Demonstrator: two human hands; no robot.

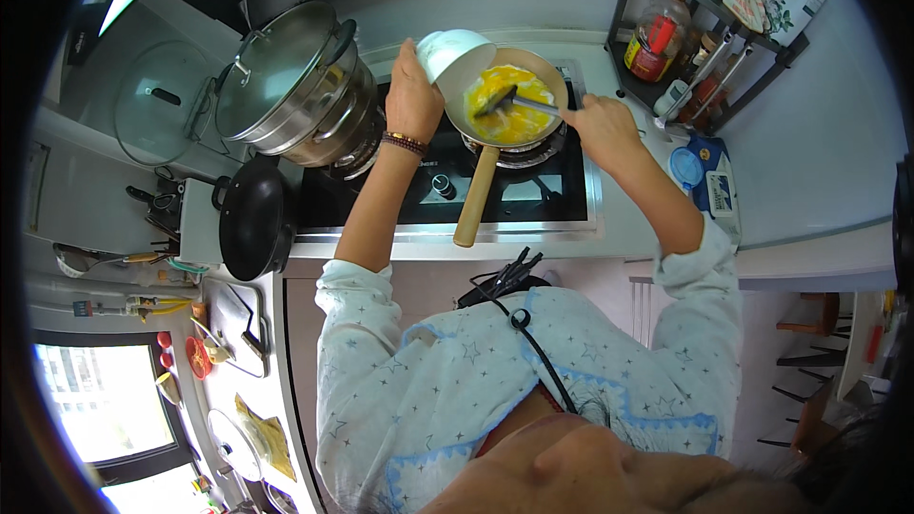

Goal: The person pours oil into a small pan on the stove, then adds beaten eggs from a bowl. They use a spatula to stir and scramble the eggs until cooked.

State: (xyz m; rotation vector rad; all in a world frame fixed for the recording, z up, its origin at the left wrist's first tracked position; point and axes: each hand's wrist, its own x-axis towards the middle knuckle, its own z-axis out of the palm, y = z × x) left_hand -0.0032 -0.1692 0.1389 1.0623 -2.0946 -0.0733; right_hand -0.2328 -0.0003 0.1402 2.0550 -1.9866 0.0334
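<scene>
My left hand [415, 96] grips a white bowl [457, 57], tipped over the left rim of a light-coloured frying pan [546, 71]. Yellow beaten egg [514, 125] with paler set patches lies in the pan. In my right hand [603, 130] is the grey handle of a spatula [534, 106], whose dark head rests in the egg. The pan sits on the right burner [528, 155] of a black gas hob [421, 207]. Its wooden handle [477, 196] points towards me, past the hob's front edge. How much is left inside the bowl is hidden.
A lidded steel steamer pot [307, 96] stands on the left burner. Beside the hob, a black wok [255, 218] leans near a knife block [200, 218]. At the right are a spice rack [714, 21] with jars and a blue package [714, 171]. A black cable [546, 364] hangs at my chest.
</scene>
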